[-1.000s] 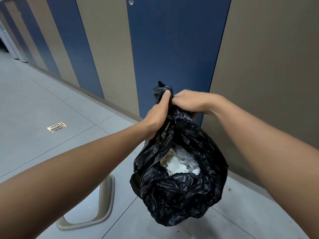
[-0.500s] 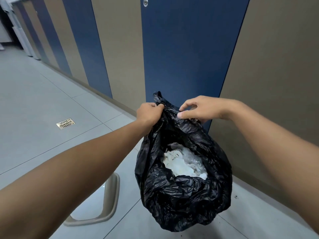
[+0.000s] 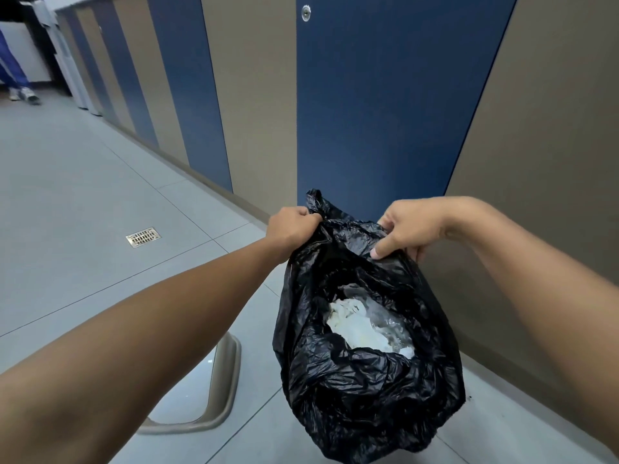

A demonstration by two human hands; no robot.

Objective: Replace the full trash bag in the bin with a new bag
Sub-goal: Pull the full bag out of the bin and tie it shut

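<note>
We are holding the full black trash bag point(image 3: 365, 346) up off the floor, hanging in front of the blue stall door point(image 3: 378, 105), at about five o'clock in our view. A second ago our two hands were bunched together at the neck, squeezing it shut; now we are drawing them apart, and the mouth is opening out between them. Our left hand point(image 3: 293, 226) is gripping a gathered tuft of the rim at eleven o'clock of the bag, fingers curled tight round the plastic. Our right hand point(image 3: 410, 231) is pinching the rim at one o'clock, thumb pressing down on the film. White paper waste point(image 3: 361, 324) is showing through the opening.

We are judging that the closing is not holding yet: the neck is loosening rather than being tied, so we are probably regathering the rim for a knot. A beige curved frame point(image 3: 221, 390) is lying on the floor at seven o'clock; whether it belongs to the bin we cannot tell. No new bag is showing, so relining is still ahead of us.
</note>
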